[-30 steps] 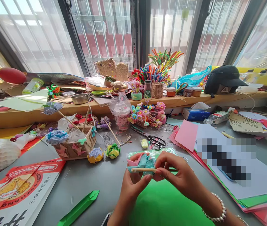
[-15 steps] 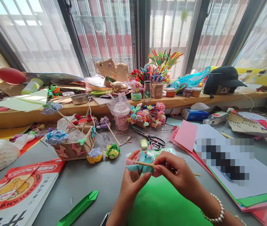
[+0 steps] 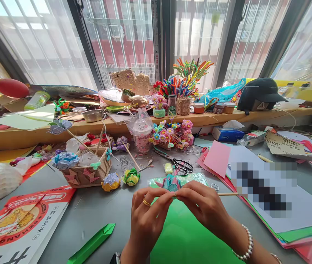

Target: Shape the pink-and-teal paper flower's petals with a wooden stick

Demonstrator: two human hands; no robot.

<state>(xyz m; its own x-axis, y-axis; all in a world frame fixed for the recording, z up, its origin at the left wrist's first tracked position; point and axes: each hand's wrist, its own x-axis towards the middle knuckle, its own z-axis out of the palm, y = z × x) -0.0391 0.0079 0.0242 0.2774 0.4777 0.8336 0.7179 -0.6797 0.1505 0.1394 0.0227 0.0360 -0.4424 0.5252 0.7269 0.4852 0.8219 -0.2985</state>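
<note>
A teal and pink folded-paper flower (image 3: 170,182) shows just beyond my fingertips, above the green sheet. My left hand (image 3: 150,214), with a ring on one finger, pinches the lower edge of this flower. My right hand (image 3: 206,201) is closed beside it, its fingertips meeting those of the left. A thin wooden stick (image 3: 228,194) comes out to the right from my right hand; its other end is hidden by the fingers. Under both hands lies a green paper sheet (image 3: 194,238). A folded green paper strip (image 3: 92,244) rests to the left.
Beyond my hands lie black-handled scissors (image 3: 182,165) and a yellow block (image 3: 168,168). Two finished paper flowers (image 3: 131,176) sit by a cardboard box (image 3: 85,175). Coloured paper (image 3: 304,205) is stacked at right, and a printed paper bag (image 3: 21,223) lies at left.
My fingertips have come together in front of the flower, which has turned and now sits behind them. The stick, earlier across the flower, now shows only right of my right hand.
</note>
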